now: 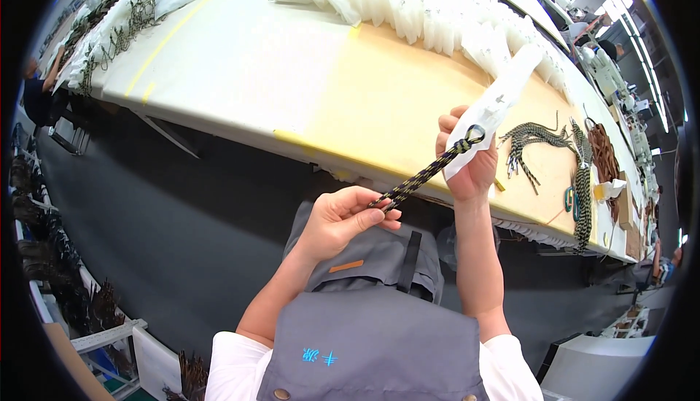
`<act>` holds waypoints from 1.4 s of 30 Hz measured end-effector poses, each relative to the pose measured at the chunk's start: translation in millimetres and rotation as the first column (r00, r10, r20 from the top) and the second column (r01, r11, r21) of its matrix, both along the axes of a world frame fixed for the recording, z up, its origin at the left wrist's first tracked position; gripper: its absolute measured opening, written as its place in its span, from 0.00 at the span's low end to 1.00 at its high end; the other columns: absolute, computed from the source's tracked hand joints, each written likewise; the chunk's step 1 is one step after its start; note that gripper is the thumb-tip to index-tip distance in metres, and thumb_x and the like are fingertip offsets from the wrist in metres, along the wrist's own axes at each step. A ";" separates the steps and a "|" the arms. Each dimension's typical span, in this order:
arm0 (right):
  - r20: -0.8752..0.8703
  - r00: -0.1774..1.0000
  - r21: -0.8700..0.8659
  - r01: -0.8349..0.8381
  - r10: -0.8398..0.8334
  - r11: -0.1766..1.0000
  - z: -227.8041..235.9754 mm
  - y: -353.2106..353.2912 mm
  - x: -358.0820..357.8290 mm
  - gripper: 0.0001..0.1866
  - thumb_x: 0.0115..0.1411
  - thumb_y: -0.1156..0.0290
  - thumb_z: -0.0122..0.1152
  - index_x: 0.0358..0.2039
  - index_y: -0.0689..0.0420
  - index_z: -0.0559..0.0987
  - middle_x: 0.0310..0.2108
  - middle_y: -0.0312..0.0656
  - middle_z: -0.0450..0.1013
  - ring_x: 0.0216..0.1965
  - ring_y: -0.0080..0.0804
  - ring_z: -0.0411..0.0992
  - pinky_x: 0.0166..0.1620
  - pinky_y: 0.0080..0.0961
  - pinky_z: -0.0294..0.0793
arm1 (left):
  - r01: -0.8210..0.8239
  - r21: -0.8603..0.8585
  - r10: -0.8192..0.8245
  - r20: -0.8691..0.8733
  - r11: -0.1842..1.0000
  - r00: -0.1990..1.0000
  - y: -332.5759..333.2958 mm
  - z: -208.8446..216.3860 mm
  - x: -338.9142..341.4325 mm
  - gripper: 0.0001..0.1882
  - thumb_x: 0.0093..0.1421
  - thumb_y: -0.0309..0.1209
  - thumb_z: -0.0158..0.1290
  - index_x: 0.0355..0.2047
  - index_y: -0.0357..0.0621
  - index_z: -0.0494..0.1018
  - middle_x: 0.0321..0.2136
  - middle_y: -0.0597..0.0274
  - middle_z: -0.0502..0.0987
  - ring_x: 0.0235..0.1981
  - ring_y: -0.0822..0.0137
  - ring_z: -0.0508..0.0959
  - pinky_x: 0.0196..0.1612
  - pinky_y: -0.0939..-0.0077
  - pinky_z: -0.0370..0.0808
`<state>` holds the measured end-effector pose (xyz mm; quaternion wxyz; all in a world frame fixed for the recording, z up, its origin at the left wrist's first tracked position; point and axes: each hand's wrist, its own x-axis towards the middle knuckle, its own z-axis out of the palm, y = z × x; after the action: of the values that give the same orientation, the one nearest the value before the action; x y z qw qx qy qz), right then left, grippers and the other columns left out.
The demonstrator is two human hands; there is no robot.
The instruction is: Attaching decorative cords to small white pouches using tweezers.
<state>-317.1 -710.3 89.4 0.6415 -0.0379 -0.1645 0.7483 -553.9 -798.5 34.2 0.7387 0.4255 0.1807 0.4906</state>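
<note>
left hand [337, 220] pinched on lower end of braided lace [426, 170], above grey apron [379, 328] | right hand [467, 157] clasping looped upper end against white paper sleeve [496, 106] | black-and-yellow flecked, taut, slanting | beyond: yellow table [379, 102]

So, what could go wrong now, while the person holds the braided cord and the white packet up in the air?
1. The left hand pinches the braided cord only at its end, so it might slip out.
2. The right hand holds both the cord's loop and the white packet; a hard pull could perhaps crease or tear the packet.
3. Both are held off the table, so anything dropped would probably land on the apron or floor.
</note>
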 end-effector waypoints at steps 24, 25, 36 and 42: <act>0.791 -0.218 0.575 -0.056 -0.572 0.816 -63.8 -137.7 -66.6 0.15 0.54 0.83 0.67 0.43 0.62 0.80 0.35 0.48 0.76 0.38 0.41 0.76 0.43 0.31 0.76 | -0.887 0.041 0.859 -0.273 0.460 0.433 164.7 8.2 -218.9 0.16 0.68 0.33 0.58 0.48 0.31 0.77 0.38 0.60 0.83 0.35 0.70 0.81 0.39 0.75 0.77; 0.849 -0.210 0.494 -0.007 -0.484 0.869 -58.7 -154.2 -61.4 0.13 0.54 0.84 0.66 0.41 0.63 0.80 0.33 0.47 0.76 0.38 0.41 0.76 0.43 0.32 0.76 | -0.913 0.053 0.879 -0.298 0.404 0.372 183.1 3.2 -250.2 0.16 0.67 0.33 0.58 0.48 0.31 0.77 0.38 0.59 0.82 0.33 0.69 0.81 0.36 0.74 0.77; 0.766 -0.572 0.559 0.368 -0.294 0.743 -10.6 -131.6 -19.3 0.08 0.58 0.84 0.60 0.37 0.59 0.80 0.34 0.42 0.76 0.38 0.43 0.72 0.47 0.35 0.69 | -0.766 0.629 0.015 -0.774 0.129 -0.633 269.5 -32.1 -463.5 0.37 0.60 0.56 0.58 0.52 0.30 0.74 0.52 0.45 0.75 0.51 0.50 0.74 0.51 0.48 0.70; 0.873 -0.248 0.485 0.360 -0.419 0.797 9.9 3.6 -35.0 0.10 0.64 0.78 0.59 0.45 0.59 0.80 0.40 0.41 0.79 0.41 0.34 0.75 0.43 0.28 0.73 | -0.100 0.970 0.924 -0.240 0.220 -0.298 301.5 15.9 -279.8 0.19 0.62 0.29 0.59 0.53 0.40 0.70 0.56 0.49 0.69 0.58 0.48 0.67 0.61 0.58 0.65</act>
<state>-352.2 -706.7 99.3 0.5127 -0.6035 -0.5681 0.2240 -833.7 -496.9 50.2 -0.1521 0.6608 0.5972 0.4284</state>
